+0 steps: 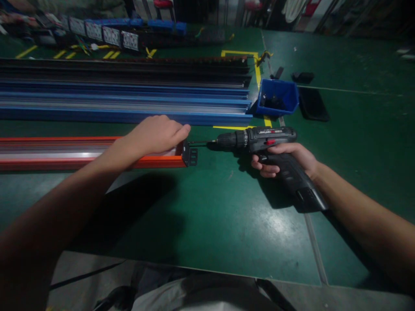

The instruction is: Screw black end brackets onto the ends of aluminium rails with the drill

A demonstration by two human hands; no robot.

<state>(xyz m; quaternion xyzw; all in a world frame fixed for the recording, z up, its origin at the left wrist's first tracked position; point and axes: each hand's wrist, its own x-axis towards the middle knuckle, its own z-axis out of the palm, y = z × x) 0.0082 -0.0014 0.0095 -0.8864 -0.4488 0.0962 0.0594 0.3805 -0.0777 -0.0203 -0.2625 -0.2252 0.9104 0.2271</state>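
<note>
My right hand (288, 160) is wrapped round the grip of a black cordless drill (259, 138), which lies level and points left. Its long thin bit (201, 142) reaches to a black end bracket (186, 152) with a slotted tab. That bracket sits on the right end of an orange metal channel (162, 161). My left hand (160, 134) is closed over the channel's end, thumb at the bracket's top edge. Its other fingertips are hidden inside the channel. Whether the bit tip touches a screw I cannot make out.
Blue channels (129, 106) and black channels (129, 69) lie behind the orange one. A blue bin (279, 97) with dark parts stands at their right end, beside a flat black object (314, 103). Wired assemblies (113, 36) lie at the back of the green table (220, 216).
</note>
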